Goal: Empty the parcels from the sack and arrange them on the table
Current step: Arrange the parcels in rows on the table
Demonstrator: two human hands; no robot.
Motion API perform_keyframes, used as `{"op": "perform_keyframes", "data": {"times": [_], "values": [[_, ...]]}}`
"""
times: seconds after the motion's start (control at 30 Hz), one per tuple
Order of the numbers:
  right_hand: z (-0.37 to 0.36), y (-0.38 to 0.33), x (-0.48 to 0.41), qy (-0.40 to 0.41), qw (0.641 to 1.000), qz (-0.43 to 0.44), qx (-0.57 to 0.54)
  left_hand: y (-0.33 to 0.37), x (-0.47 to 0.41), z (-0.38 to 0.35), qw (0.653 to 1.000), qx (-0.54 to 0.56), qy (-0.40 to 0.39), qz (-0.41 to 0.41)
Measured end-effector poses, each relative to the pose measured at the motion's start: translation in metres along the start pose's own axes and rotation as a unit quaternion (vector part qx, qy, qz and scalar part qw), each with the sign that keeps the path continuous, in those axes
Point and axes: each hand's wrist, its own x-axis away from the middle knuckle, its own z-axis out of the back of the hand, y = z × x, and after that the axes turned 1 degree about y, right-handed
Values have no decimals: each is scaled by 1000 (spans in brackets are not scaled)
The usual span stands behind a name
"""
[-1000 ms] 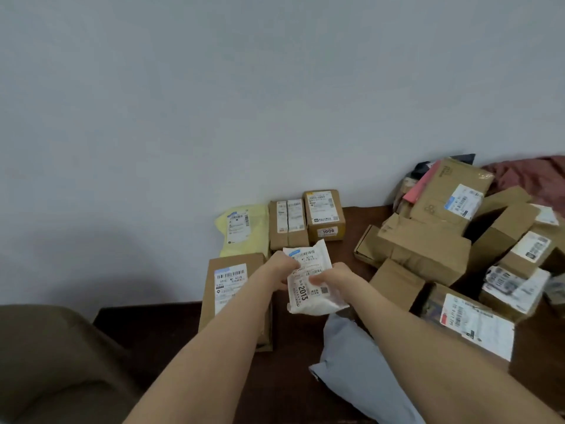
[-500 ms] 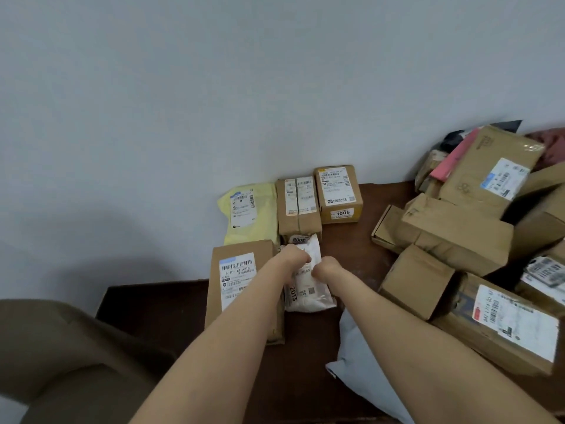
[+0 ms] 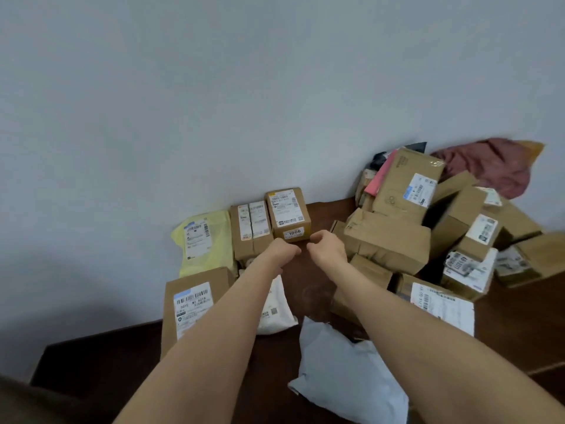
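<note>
A white soft parcel [image 3: 276, 310] lies on the dark brown table [image 3: 318, 283], partly hidden under my left forearm. Just beyond it my left hand [image 3: 282, 249] and my right hand [image 3: 327, 246] hover close together, fingers loosely curled, holding nothing. They are right in front of a small brown box labelled 1006 [image 3: 289, 214]. That box stands in a row by the wall with a two-label brown box [image 3: 250, 228] and a yellow bag [image 3: 204, 240]. A flat brown box [image 3: 192, 307] lies left of the white parcel. The dark red sack [image 3: 489, 166] is crumpled at the far right.
A jumbled pile of brown cardboard parcels [image 3: 388, 240] fills the table's right side, reaching the wall. A grey plastic mailer [image 3: 348, 371] lies near the front edge between my forearms. The wall runs along the table's far side.
Both hands set the white parcel down beside the flat brown box, let go of it and moved forward to just in front of the 1006 box.
</note>
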Motion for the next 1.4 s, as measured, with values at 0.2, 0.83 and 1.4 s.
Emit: {"op": "perform_keyframes", "data": {"times": [0.2, 0.83, 1.4], "values": [[84, 17, -2, 149, 988, -19, 43, 47, 19, -51, 999, 7, -17, -49], [181, 72, -29, 5, 979, -184, -88, 101, 10, -124, 998, 26, 31, -50], [169, 28, -34, -17, 898, -126, -422, 110, 84, -39, 962, 176, 158, -134]]}}
